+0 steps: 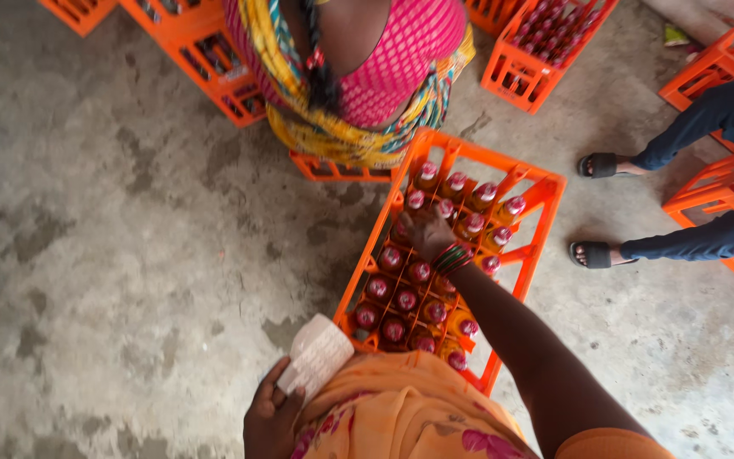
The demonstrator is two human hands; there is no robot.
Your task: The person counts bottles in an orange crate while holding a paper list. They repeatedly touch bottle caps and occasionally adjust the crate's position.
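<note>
left hand [271,418] grips paper roll [316,355]; right hand [427,235] on bottles [408,299]

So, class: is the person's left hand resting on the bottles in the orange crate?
No. The left hand holds a white roll of paper beside the crate, while the right hand touches the bottles.

Orange crate [545,197]; red-capped bottles [407,300]; white paper roll [316,353]; green-red bangles [451,257]; grey mottled floor [112,221]; pink dotted blouse [401,59].
</note>
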